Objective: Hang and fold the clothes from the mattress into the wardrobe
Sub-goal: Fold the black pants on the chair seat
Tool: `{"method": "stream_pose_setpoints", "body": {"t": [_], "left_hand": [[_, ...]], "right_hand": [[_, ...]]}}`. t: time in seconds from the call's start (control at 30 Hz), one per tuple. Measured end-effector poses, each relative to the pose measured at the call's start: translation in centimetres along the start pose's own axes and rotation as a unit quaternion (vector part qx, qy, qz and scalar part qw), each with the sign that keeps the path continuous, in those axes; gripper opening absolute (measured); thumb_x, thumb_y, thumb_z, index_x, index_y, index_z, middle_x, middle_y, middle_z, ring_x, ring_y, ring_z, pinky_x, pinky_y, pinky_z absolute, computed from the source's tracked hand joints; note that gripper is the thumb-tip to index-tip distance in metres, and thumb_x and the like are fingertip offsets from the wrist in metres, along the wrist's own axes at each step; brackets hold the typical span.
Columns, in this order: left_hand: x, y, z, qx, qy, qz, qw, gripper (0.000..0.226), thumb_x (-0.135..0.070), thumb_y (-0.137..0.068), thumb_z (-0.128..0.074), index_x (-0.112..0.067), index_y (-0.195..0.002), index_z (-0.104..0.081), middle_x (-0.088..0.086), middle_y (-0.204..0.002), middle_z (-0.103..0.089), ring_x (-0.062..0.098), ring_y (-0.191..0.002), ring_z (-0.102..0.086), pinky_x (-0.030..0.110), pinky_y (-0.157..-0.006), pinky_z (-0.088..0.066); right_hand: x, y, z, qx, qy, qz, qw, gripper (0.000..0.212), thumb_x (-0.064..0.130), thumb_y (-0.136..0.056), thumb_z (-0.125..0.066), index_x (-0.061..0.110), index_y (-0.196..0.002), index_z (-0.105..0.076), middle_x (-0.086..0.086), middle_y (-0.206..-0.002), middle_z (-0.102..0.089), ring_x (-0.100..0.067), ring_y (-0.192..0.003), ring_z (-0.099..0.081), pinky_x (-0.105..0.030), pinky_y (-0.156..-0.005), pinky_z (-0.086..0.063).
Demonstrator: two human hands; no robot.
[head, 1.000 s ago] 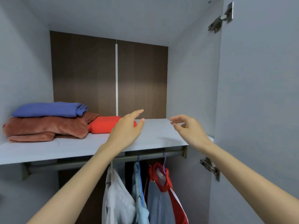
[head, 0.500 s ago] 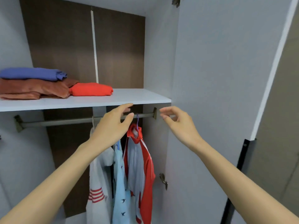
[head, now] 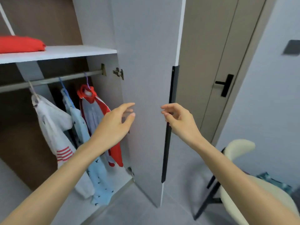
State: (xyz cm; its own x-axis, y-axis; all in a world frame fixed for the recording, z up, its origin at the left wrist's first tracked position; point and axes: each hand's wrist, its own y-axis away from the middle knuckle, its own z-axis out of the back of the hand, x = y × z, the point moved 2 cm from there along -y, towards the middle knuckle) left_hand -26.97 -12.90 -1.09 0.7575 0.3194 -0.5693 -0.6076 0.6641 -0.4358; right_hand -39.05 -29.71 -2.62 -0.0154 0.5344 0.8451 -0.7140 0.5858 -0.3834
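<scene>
Now | wardrobe rail (head: 48,80): three garments (head: 53,120) | shelf (head: 73,51): red folded cloth (head: 21,44) | left hand (head: 113,125), right hand (head: 180,120): loosely open

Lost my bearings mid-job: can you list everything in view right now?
folded garment: one, red, on the shelf, upper left
white garment: one, white with red stripes, leftmost on the rail
blue garment: one, light blue, middle of rail
grey garment: one, grey and red, rightmost on rail
wardrobe door: one, grey, black handle strip, open
room door: one, beige, right of wardrobe
chair: one, cream, lower right
left hand: one, empty, before the wardrobe door
right hand: one, empty, by the handle strip
</scene>
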Motion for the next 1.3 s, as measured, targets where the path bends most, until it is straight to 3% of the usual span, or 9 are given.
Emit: {"method": "stream_pose_setpoints", "body": {"t": [0.2, 0.33, 0.43, 0.57, 0.7, 0.97, 1.17, 1.3], "left_hand": [[-5.2, 2.9, -8.2, 0.108, 0.036, -0.042, 0.993, 0.037, -0.025, -0.096, -0.049, -0.024, -0.133, -0.050, -0.006, -0.122, -0.061, 0.014, -0.116, -0.056, 0.034, -0.101, -0.041], [-10.2, 4.6, -14.9, 0.191, 0.058, -0.086, 0.976, 0.040, -0.029, -0.097, -0.048, -0.026, -0.136, -0.046, -0.008, -0.124, -0.059, 0.013, -0.118, -0.054, 0.033, -0.099, -0.042], [-14.7, 6.2, -20.0, 0.243, 0.078, -0.119, 0.960, 0.040, -0.029, -0.098, -0.046, -0.026, -0.138, -0.044, -0.009, -0.125, -0.057, 0.009, -0.118, -0.052, 0.029, -0.095, -0.041], [-21.4, 8.6, -27.1, 0.312, 0.099, -0.167, 0.930, 0.040, -0.027, -0.098, -0.047, -0.024, -0.137, -0.045, -0.004, -0.126, -0.058, 0.014, -0.119, -0.052, 0.036, -0.096, -0.044], [-27.8, 11.5, -34.3, 0.369, 0.106, -0.193, 0.903, 0.041, -0.027, -0.097, -0.048, -0.021, -0.138, -0.045, -0.001, -0.126, -0.059, 0.017, -0.116, -0.054, 0.038, -0.098, -0.044], [-37.9, 16.9, -48.2, 0.445, 0.072, -0.229, 0.863, 0.039, -0.029, -0.096, -0.048, -0.025, -0.135, -0.047, -0.006, -0.121, -0.060, 0.017, -0.109, -0.057, 0.035, -0.094, -0.045], [-41.5, 20.6, -56.9, 0.508, 0.046, -0.220, 0.832, 0.039, -0.024, -0.096, -0.048, -0.023, -0.134, -0.048, -0.005, -0.121, -0.061, 0.019, -0.109, -0.057, 0.031, -0.093, -0.042], [-42.5, 22.6, -62.8, 0.557, 0.027, -0.219, 0.801, 0.042, -0.022, -0.096, -0.048, -0.019, -0.137, -0.045, -0.001, -0.123, -0.058, 0.022, -0.111, -0.055, 0.030, -0.094, -0.039]], "right_hand": [[-4.0, 9.6, 8.8, -0.089, 0.076, -0.065, 0.991, 0.021, 0.019, -0.094, -0.053, 0.035, -0.102, -0.063, 0.015, -0.100, -0.067, -0.014, -0.078, -0.058, -0.019, -0.068, -0.043], [-6.6, 15.9, 15.9, -0.156, 0.093, -0.136, 0.974, 0.021, 0.016, -0.095, -0.050, 0.028, -0.107, -0.063, 0.008, -0.101, -0.067, -0.015, -0.078, -0.059, -0.022, -0.068, -0.048], [-8.7, 20.8, 20.6, -0.191, 0.119, -0.181, 0.957, 0.023, 0.013, -0.095, -0.050, 0.024, -0.111, -0.062, 0.005, -0.106, -0.066, -0.001, -0.077, -0.060, -0.018, -0.072, -0.048], [-11.8, 27.0, 26.9, -0.257, 0.137, -0.227, 0.929, 0.023, 0.013, -0.093, -0.052, 0.023, -0.111, -0.063, 0.009, -0.105, -0.066, -0.005, -0.083, -0.061, -0.028, -0.080, -0.052], [-15.2, 32.9, 33.1, -0.301, 0.154, -0.275, 0.900, 0.023, 0.012, -0.091, -0.054, 0.021, -0.109, -0.065, 0.007, -0.101, -0.067, -0.006, -0.080, -0.059, -0.012, -0.072, -0.044], [-23.2, 43.3, 43.0, -0.321, 0.157, -0.359, 0.862, 0.027, 0.008, -0.092, -0.052, 0.016, -0.115, -0.063, 0.006, -0.108, -0.064, -0.006, -0.094, -0.057, -0.015, -0.078, -0.040], [-30.4, 49.4, 47.5, -0.316, 0.144, -0.461, 0.817, 0.028, 0.006, -0.091, -0.052, 0.014, -0.115, -0.062, 0.000, -0.113, -0.064, -0.016, -0.105, -0.058, -0.029, -0.094, -0.046], [-35.2, 52.9, 49.3, -0.314, 0.134, -0.524, 0.780, 0.029, 0.007, -0.091, -0.052, 0.013, -0.117, -0.061, -0.003, -0.119, -0.062, -0.018, -0.111, -0.056, -0.031, -0.096, -0.044]]}}
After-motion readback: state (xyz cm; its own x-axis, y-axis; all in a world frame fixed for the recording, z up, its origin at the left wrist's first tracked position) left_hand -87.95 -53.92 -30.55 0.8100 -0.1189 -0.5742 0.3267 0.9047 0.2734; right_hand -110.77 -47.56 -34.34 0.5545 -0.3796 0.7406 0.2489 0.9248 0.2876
